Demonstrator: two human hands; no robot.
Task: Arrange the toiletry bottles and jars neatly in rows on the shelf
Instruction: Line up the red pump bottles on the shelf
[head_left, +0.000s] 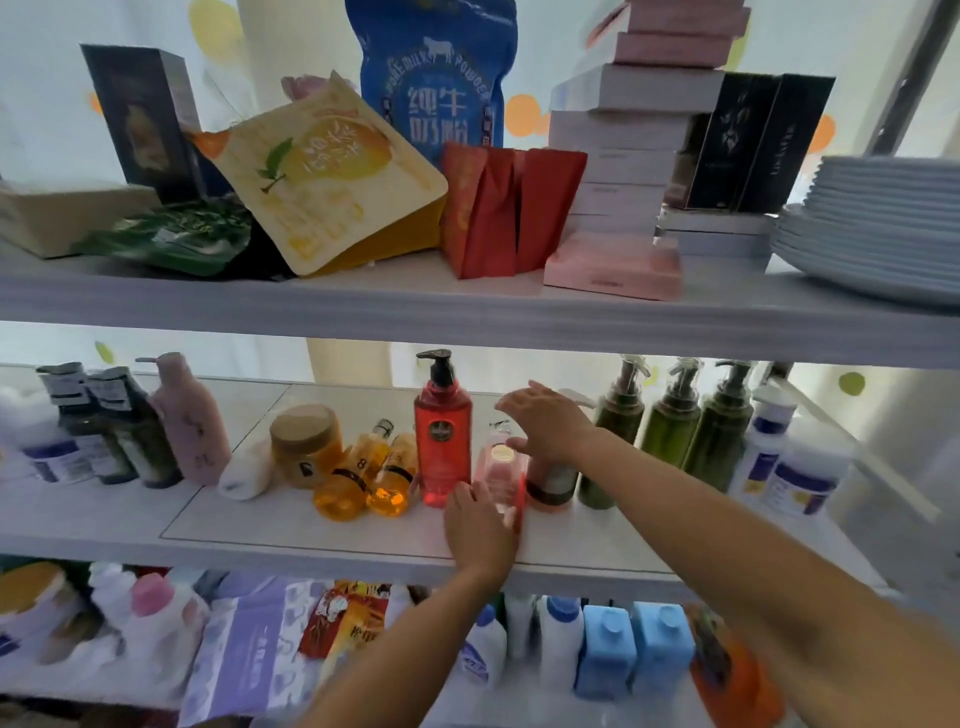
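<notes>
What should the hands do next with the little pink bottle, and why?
Probably nudge the small pink bottle back so it stands level with the tall red pump bottle. Both hands, left and right, already touch it, and it sits nearer the shelf edge than its red neighbour.

Both forearms (727, 545) are bare, no sleeves or jewellery visible.

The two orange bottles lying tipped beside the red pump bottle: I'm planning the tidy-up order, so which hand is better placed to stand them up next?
Probably the left hand. It lies nearer the orange bottles, with nothing between. The right hand is over the pink bottle, beyond the red pump bottle.
</notes>
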